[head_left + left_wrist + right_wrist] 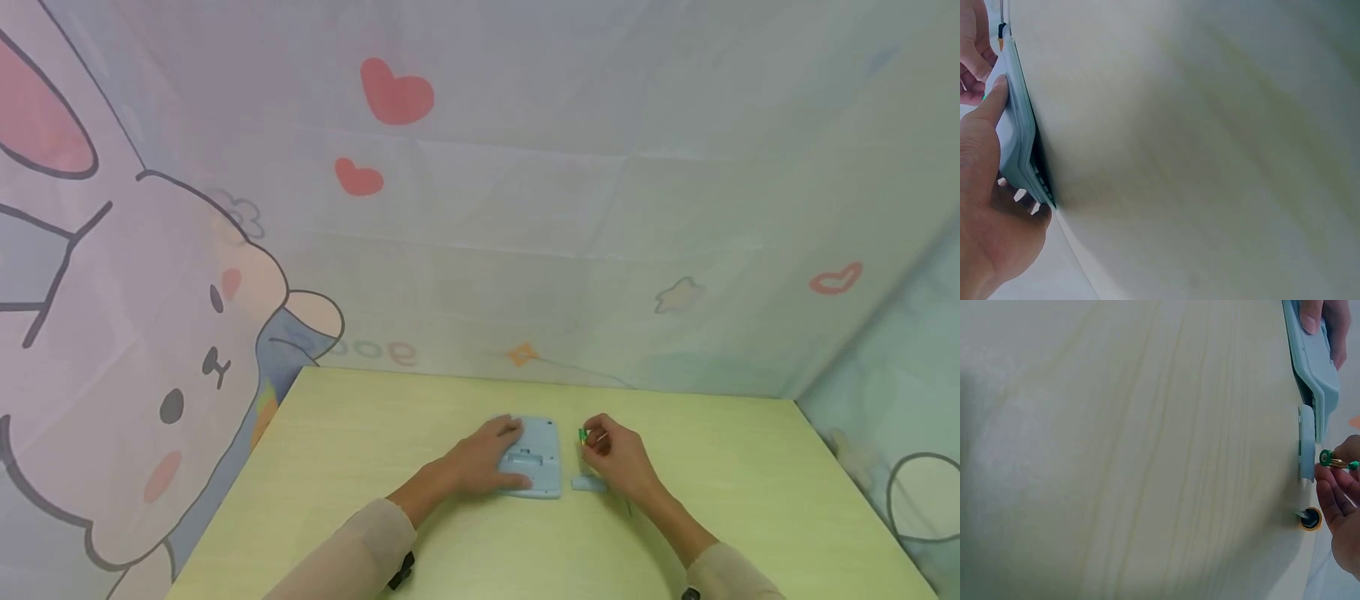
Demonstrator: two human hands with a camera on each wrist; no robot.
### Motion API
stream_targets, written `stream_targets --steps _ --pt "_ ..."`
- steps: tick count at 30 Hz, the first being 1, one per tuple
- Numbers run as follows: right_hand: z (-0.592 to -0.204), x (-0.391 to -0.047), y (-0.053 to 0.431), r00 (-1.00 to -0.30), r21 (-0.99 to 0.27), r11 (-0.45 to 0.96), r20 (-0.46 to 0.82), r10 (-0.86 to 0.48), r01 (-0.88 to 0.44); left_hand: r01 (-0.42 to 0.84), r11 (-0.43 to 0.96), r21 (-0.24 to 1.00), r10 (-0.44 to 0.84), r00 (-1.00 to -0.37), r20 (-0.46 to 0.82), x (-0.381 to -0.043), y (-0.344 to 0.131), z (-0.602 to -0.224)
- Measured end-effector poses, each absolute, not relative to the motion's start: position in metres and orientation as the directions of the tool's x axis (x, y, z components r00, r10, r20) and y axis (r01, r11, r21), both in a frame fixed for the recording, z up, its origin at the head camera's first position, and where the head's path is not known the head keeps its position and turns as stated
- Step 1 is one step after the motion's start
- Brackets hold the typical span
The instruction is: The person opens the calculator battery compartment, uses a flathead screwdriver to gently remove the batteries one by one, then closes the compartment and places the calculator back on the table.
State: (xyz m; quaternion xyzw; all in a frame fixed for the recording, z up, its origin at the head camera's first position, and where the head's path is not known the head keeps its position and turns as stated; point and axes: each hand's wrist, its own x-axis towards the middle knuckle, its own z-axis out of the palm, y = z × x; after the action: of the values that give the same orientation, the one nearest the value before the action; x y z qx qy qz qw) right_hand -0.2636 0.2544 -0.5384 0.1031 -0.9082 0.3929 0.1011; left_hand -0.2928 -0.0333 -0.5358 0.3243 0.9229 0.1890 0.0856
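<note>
A light blue calculator lies face down on the table, its back showing an uncovered battery slot. My left hand holds its left side, the thumb on the back and the fingers at the far edge. To the right, my right hand pinches a green and gold battery just above the table; whether a second one is behind it I cannot tell. Below that hand lies a light blue battery cover. A screwdriver with an orange and black handle lies near it, mostly hidden in the head view.
The pale yellow table runs back to a cloth backdrop printed with hearts and a rabbit. Past the table's right edge, a dark looped cable shows against the cloth.
</note>
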Motion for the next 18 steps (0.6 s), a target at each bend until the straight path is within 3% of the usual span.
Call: stream_targets --steps 18 --pt "-0.5348 -0.2628 0.2448 -0.952 -0.57 0.776 0.281 -0.122 -0.268 0.572 0.712 0.407 0.637 -0.77 -0.034 -0.2927 -0.0324 -0.5347"
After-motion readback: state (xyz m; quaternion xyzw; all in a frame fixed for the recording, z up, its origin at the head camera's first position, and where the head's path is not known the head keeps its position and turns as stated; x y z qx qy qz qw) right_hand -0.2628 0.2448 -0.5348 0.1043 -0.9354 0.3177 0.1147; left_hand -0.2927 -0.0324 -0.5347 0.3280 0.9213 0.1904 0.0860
